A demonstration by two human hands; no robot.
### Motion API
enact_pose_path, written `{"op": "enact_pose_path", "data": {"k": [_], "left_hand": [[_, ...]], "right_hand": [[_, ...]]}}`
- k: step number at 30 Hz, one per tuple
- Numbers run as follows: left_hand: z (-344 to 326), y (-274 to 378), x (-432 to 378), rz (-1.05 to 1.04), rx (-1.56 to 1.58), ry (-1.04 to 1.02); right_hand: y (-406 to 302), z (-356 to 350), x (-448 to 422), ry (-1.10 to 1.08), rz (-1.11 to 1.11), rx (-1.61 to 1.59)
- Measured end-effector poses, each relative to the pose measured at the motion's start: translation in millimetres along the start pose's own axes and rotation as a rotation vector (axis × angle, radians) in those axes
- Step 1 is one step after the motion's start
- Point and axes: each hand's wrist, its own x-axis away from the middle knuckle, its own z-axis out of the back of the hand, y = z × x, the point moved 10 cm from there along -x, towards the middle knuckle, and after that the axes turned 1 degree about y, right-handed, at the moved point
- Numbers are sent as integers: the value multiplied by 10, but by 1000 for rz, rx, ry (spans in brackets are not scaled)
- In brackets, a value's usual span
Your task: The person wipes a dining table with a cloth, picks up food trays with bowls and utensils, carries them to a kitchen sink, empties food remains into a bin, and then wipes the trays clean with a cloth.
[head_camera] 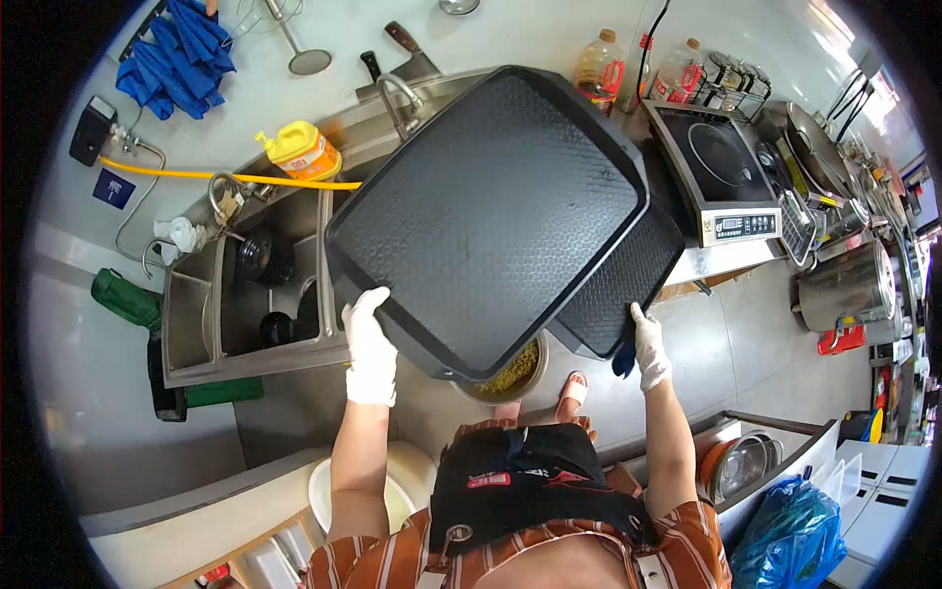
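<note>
A large black plastic tray [482, 221] with a textured face is held up in front of me. My left hand [369, 346], in a white glove, grips its lower left edge with the thumb on the face. Behind it, partly covered, is a second black tray [614, 283]. My right hand [649, 346], gloved too, holds that one by its right edge. A dark blue piece of something [624, 359], perhaps cloth, hangs by my right fingers. The trays overlap, and I cannot tell whether they touch.
On the left is a steel sink [321, 250] with black dishes [265, 256]; a yellow jug [300, 151] stands behind it. An induction cooker [717, 158] sits at the right. Below the trays, a round container [541, 372] of yellowish bits stands on the floor near my feet.
</note>
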Motion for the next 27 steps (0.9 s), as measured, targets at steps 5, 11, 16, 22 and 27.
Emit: {"op": "enact_pose_path", "data": {"k": [5, 11, 16, 22, 27], "left_hand": [[-37, -16, -59, 28, -7, -98], [-229, -75, -6, 17, 82, -81], [-469, 39, 56, 39, 35, -91], [-211, 1313, -392, -222, -69, -78], [425, 2719, -505, -742, 88, 122]], "right_hand": [[-783, 424, 564, 518, 425, 317], [-2356, -1654, 2507, -190, 1074, 454], [-1756, -2954, 3163, -738, 1444, 675], [-2045, -3944, 3406, -841, 1611, 477], [-1960, -4856, 3877, -756, 1981, 657]]}}
